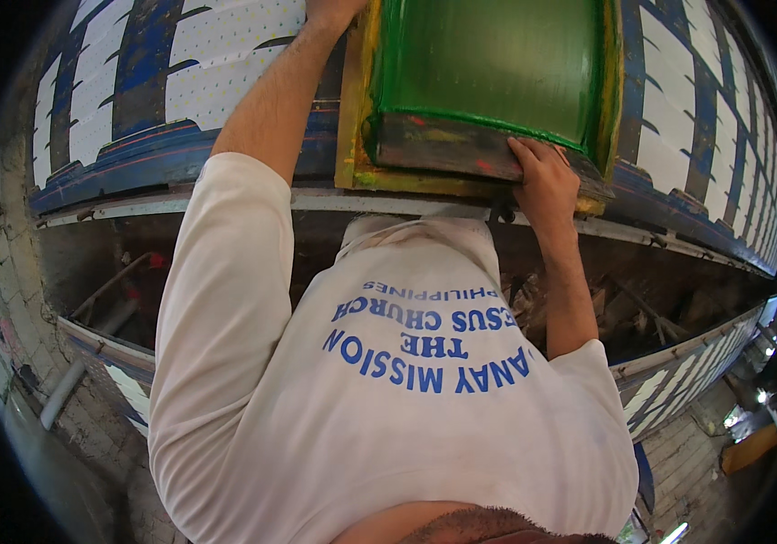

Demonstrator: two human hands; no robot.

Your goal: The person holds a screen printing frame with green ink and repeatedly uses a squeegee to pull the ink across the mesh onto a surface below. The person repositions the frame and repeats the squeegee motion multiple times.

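A screen printing frame (349, 136) with yellow, paint-stained wooden sides lies in front of me at the top of the head view. Green ink rims its translucent mesh (506, 63). Across the near end of the mesh rests a dark wooden squeegee (443, 150), streaked with red and yellow. My right hand (549, 177) grips its right part, fingers over the upper edge. My left hand (334, 11) reaches to the frame's far left side and is cut off by the picture's top edge, so its fingers are hidden.
Long blue-stained tables carry rows of white fabric pieces (225, 68) to the left and more white pieces (665, 118) to the right. A metal rail (180, 204) runs along the near table edge. Behind me stands another table with white pieces (692, 372), above a paved floor (678, 462).
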